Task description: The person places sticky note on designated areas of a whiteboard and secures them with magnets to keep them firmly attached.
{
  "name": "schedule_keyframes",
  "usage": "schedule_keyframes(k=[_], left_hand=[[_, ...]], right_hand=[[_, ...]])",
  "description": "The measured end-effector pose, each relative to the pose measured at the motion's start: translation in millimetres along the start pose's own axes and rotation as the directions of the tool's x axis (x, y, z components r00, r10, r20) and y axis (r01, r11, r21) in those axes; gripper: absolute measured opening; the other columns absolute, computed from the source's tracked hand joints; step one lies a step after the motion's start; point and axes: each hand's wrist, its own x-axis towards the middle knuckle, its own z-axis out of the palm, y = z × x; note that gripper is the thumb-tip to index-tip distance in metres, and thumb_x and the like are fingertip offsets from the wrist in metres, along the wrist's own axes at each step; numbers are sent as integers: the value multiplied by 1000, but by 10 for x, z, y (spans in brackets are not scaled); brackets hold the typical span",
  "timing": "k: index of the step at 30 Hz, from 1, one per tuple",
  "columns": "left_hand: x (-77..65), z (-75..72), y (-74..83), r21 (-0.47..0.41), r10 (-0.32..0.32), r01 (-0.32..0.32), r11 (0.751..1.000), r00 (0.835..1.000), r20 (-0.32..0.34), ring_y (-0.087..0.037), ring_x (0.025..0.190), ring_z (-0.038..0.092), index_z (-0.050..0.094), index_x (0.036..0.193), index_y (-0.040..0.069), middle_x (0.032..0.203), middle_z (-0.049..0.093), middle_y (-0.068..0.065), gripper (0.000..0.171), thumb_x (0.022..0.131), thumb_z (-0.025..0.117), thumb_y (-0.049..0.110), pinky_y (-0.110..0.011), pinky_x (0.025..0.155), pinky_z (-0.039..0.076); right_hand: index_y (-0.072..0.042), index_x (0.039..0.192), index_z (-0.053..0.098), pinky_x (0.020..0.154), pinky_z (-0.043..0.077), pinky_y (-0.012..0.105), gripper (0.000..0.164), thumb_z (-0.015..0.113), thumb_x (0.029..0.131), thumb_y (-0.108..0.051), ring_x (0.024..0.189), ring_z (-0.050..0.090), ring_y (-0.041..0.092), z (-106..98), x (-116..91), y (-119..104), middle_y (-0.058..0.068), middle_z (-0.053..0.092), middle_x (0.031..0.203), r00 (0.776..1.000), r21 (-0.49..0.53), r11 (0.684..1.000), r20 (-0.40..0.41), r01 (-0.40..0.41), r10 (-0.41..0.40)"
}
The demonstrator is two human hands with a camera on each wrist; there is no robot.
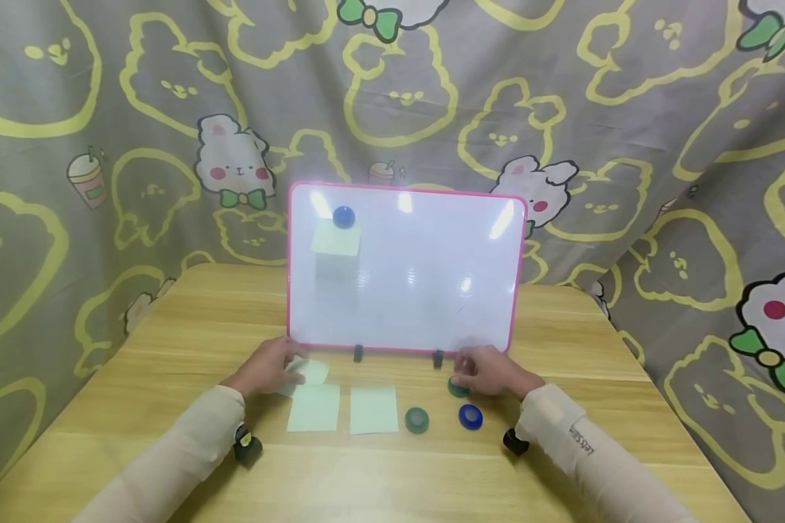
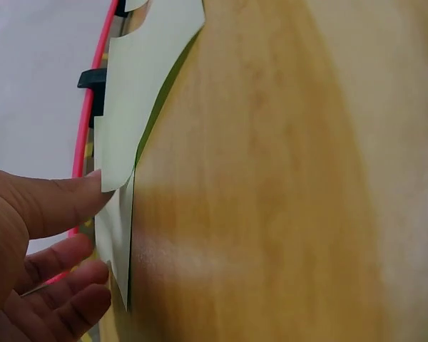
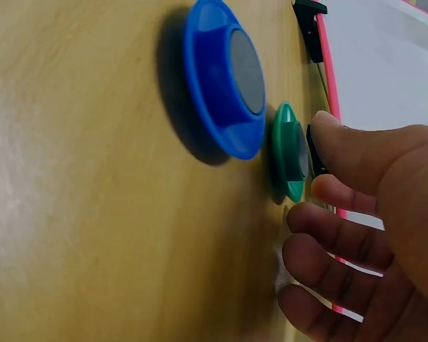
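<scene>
My left hand (image 1: 268, 367) is at a pale green sticky note (image 1: 312, 371) below the whiteboard's left corner. In the left wrist view the thumb tip meets the paper's edge, with the other fingers spread apart below it. Two more notes lie in front, a left one (image 1: 314, 408) and a right one (image 1: 374, 410). My right hand (image 1: 490, 372) hovers by a green round magnet (image 3: 291, 153), its fingers loosely bent and apart. A blue magnet (image 3: 225, 78) and another green magnet (image 1: 416, 420) lie nearby, grey discs up.
A pink-framed whiteboard (image 1: 405, 290) stands upright on black feet (image 1: 438, 359) at the back of the wooden table (image 1: 392, 479). On it, a blue magnet (image 1: 344, 217) holds a note (image 1: 336, 240). Behind hangs a patterned curtain (image 1: 405, 87).
</scene>
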Motion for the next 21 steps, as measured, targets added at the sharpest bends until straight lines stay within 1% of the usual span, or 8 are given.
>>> schedule_keyframes(k=[4, 8, 12, 14, 17, 19, 21], left_hand=[[6, 2, 3, 26, -1, 0, 1000, 1000, 18, -21, 85, 56, 70, 102, 2, 94, 64, -4, 32, 73, 83, 8, -40, 76, 51], [0, -4, 21, 28, 1, -2, 1000, 999, 32, -27, 92, 59, 70, 100, 1, 97, 65, -6, 28, 75, 81, 7, -44, 83, 51], [-2, -1, 34, 41, 27, -28, 999, 999, 34, -37, 104, 59, 71, 88, 4, 106, 67, -16, 16, 75, 80, 6, -51, 92, 47], [-1, 6, 37, 40, 26, -27, 999, 999, 35, -42, 109, 57, 70, 82, 7, 114, 65, -21, 12, 75, 80, 6, -53, 94, 45], [-2, 17, 40, 37, 31, -32, 999, 999, 41, -45, 113, 55, 67, 73, 11, 122, 61, -24, 14, 75, 79, 5, -54, 95, 45], [-5, 22, 41, 33, 28, -30, 999, 999, 42, -44, 111, 56, 65, 71, 12, 120, 62, -24, 16, 75, 79, 4, -53, 94, 46], [-7, 23, 34, 38, 35, -36, 999, 998, 44, -40, 105, 59, 66, 73, 11, 112, 66, -20, 15, 74, 79, 5, -51, 90, 48]], right_hand=[[-15, 92, 65, 66, 48, 32, 16, 74, 86, -28, 71, 54, 13, 9, -12, 3, -6, 58, 75, 1000, -23, 999, -4, 29, -29], [-17, 89, 65, 67, 48, 32, 15, 74, 85, -27, 71, 53, 13, 6, -15, 7, -7, 58, 76, 999, -29, 999, -6, 43, -44], [-17, 87, 65, 65, 48, 30, 13, 74, 86, -27, 70, 53, 12, 0, -17, 21, -7, 58, 75, 998, -37, 997, -11, 63, -64], [-18, 86, 65, 63, 48, 29, 12, 74, 86, -27, 69, 53, 12, 4, -15, 33, -8, 58, 74, 998, -43, 997, -13, 66, -66], [-18, 86, 65, 62, 48, 29, 12, 74, 86, -26, 68, 53, 11, 13, -13, 40, -8, 58, 73, 998, -41, 997, -17, 65, -66], [-18, 86, 65, 63, 48, 28, 11, 74, 86, -25, 68, 53, 11, 17, -13, 36, -8, 58, 73, 998, -37, 998, -14, 58, -58], [-19, 86, 65, 63, 48, 29, 11, 74, 86, -25, 68, 53, 12, 22, -12, 34, -8, 58, 73, 999, -32, 998, -11, 52, -53]])
